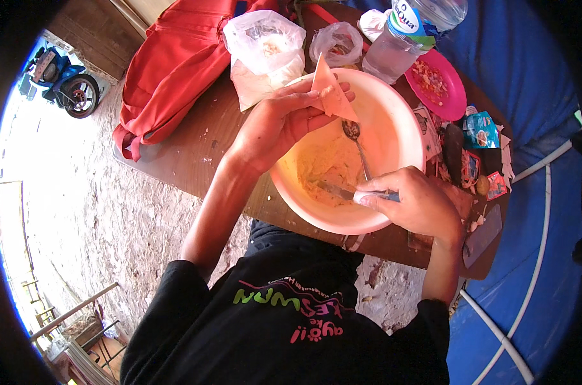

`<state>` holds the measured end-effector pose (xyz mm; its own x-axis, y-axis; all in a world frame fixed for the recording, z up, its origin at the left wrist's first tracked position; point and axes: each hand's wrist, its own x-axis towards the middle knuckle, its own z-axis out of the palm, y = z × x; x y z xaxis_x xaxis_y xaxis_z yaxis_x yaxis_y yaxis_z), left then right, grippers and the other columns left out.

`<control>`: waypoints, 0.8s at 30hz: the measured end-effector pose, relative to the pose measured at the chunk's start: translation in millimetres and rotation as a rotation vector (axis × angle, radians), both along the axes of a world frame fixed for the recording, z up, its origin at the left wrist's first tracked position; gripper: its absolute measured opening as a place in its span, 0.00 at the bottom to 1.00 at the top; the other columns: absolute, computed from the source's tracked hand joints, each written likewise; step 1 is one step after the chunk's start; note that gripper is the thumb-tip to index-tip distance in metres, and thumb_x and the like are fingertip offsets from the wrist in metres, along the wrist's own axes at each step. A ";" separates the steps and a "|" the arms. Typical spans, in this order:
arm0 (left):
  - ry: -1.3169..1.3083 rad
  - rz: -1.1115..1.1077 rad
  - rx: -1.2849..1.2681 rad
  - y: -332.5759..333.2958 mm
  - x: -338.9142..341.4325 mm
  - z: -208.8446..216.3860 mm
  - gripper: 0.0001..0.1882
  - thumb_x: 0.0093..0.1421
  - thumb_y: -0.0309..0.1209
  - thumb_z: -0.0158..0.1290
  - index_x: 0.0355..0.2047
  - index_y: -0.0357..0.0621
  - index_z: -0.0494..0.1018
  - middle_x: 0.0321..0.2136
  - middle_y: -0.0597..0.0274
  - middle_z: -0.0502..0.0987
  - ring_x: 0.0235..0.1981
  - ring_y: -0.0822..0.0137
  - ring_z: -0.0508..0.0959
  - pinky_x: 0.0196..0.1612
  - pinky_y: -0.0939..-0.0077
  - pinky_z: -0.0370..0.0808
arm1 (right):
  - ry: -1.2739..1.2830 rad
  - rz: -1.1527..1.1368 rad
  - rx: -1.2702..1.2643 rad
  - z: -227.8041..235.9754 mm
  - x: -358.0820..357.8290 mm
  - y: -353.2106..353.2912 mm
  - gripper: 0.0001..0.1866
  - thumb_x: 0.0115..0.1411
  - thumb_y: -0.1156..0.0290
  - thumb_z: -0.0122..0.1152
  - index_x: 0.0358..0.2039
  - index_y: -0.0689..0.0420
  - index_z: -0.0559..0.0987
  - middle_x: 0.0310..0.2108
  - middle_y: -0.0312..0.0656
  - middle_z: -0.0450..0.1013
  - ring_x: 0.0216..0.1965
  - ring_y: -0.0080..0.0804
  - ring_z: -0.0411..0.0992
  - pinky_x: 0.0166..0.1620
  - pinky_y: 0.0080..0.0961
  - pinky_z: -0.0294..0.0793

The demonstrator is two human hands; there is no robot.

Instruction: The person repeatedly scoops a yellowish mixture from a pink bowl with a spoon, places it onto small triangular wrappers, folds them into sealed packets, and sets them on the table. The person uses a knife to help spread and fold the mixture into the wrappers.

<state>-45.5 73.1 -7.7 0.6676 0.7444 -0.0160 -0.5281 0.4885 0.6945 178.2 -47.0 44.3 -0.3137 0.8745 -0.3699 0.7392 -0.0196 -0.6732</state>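
My left hand (281,125) is raised over the far left rim of a large pale basin (403,122). Its fingers hold a thin, pale orange triangular piece (332,96) with one point upward. Inside the basin lies a yellowish, mushy mixture (329,160). Closed around a whitish handle, my right hand (419,202) holds a flat-bladed metal utensil (332,188), whose end touches the mixture. A metal spoon (352,131) has some mixture in its bowl, just below the triangular piece. Its handle runs down to my right fingers; whether they grip it too is hidden.
Behind the basin stand plastic bags (265,42) and a large water bottle (400,42). A pink plate (437,83) with food bits sits at far right, near a teal packet (481,129) and scraps. A red backpack (175,70) lies at far left on the brown table (188,147).
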 end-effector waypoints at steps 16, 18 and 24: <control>-0.020 0.099 0.069 -3.8 6.3 -9.6 0.24 0.71 0.30 0.41 0.63 0.27 0.62 0.57 0.46 0.73 0.59 0.61 0.74 0.66 0.67 0.67 | 0.120 0.060 -0.462 13.3 18.3 17.1 0.15 0.66 0.64 0.60 0.44 0.61 0.84 0.21 0.38 0.78 0.18 0.18 0.71 0.24 0.20 0.71; 0.000 0.111 0.067 -5.6 6.0 -8.8 0.24 0.71 0.30 0.40 0.63 0.28 0.62 0.57 0.46 0.73 0.59 0.61 0.74 0.66 0.67 0.67 | 0.178 0.046 -0.499 10.3 22.1 18.4 0.15 0.67 0.63 0.60 0.46 0.60 0.84 0.20 0.32 0.76 0.16 0.13 0.66 0.21 0.16 0.67; -0.014 0.082 0.040 -5.7 4.6 -6.2 0.24 0.70 0.28 0.39 0.64 0.28 0.61 0.58 0.45 0.72 0.61 0.59 0.73 0.66 0.66 0.67 | 0.348 0.051 -0.535 5.6 41.1 16.6 0.17 0.67 0.62 0.61 0.48 0.61 0.83 0.24 0.33 0.77 0.19 0.14 0.68 0.23 0.15 0.69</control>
